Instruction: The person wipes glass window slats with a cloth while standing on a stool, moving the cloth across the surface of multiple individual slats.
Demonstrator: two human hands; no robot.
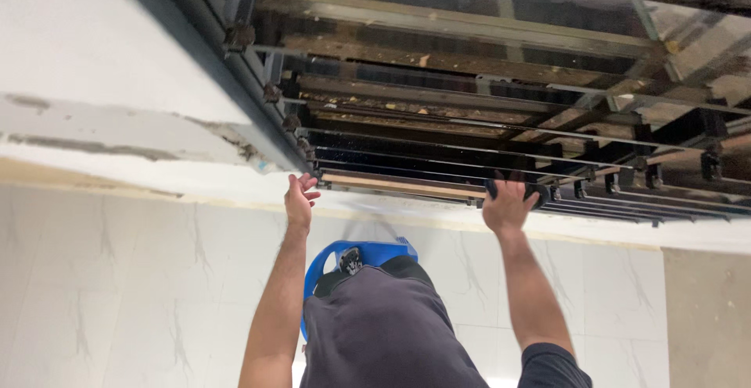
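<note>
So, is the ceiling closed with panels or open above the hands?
Open. The metal frame is bare, with dark cavity and beams visible through it. Both hands, left and right, reach its near edge.

- Both arms reach straight up, bare forearms rising from the lower middle of the frame.
- Left hand [300,198], left of centre, is open, fingers loosely spread, palm turned right.
- Right hand [508,202], right of centre, shows its back, fingers curled upward as if gripping.

I see a dark metal ceiling frame [438,149] carrying parallel rails; a pale wooden strip [399,184] lies along its near edge, beside the white wall beam [117,134]
</note>
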